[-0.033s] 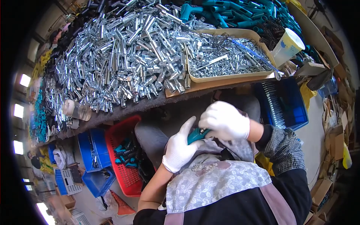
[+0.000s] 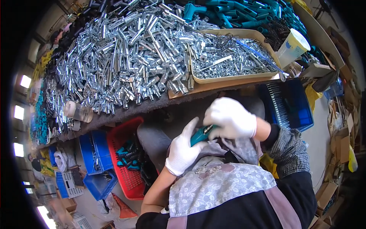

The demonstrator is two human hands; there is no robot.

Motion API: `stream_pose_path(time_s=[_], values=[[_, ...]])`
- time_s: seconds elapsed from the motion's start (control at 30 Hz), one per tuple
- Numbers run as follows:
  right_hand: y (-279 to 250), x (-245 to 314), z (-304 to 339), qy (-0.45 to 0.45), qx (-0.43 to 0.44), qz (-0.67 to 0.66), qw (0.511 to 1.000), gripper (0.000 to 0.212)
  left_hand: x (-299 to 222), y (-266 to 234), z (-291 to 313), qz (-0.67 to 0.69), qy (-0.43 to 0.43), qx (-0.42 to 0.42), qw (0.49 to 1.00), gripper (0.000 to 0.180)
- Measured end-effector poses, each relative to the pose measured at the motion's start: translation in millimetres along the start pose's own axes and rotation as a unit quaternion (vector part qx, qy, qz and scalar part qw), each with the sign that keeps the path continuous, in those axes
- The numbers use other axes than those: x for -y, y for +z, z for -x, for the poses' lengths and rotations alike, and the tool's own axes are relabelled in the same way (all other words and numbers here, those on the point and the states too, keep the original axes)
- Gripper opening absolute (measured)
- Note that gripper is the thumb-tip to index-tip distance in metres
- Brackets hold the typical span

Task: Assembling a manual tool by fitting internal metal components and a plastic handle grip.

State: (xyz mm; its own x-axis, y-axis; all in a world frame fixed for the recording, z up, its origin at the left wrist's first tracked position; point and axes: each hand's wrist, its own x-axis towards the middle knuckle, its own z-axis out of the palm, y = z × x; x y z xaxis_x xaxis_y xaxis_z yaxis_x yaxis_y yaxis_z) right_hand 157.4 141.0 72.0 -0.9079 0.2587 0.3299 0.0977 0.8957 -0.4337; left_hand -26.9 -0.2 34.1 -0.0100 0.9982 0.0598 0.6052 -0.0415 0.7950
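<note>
My left hand [image 2: 184, 149], in a white glove, is wrapped round a teal plastic tool body [image 2: 199, 136] with its thumb stretched upward. From the far end of that body a small metal fitting [image 2: 208, 129] sticks out. My right hand [image 2: 229, 119], also white-gloved, is curled closed just beyond the fitting. Its fingers are bent and slightly smeared, so what they pinch is hidden. Both hands are over my lap, above the grey patterned apron [image 2: 225, 185].
A large heap of metal fittings [image 2: 126, 53] covers the bench, beside a cardboard tray [image 2: 228, 79] of small parts. Teal bodies [image 2: 244, 15] lie behind. A red basket [image 2: 131, 183] stands left, a blue bin [image 2: 305, 124] right. A paper cup [image 2: 293, 45] leans near the tray.
My right hand has moved slightly up and away from the teal body, so more of the metal fitting shows. The left hand stays nearly still.
</note>
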Motion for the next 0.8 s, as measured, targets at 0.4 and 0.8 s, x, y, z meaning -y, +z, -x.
stream_pose_path(time_s=[0.4, 0.8], values=[[-40, -89, -35, 0.325, -0.07, 0.118, 0.936, 0.027, -4, 5, -3, -0.021, 0.115, -0.073, 0.99, 0.045], [-35, -92, -27, 0.298, -0.145, 0.087, 0.94, 0.019, -5, 3, -1, 0.046, 0.023, -0.037, 0.998, 0.037]])
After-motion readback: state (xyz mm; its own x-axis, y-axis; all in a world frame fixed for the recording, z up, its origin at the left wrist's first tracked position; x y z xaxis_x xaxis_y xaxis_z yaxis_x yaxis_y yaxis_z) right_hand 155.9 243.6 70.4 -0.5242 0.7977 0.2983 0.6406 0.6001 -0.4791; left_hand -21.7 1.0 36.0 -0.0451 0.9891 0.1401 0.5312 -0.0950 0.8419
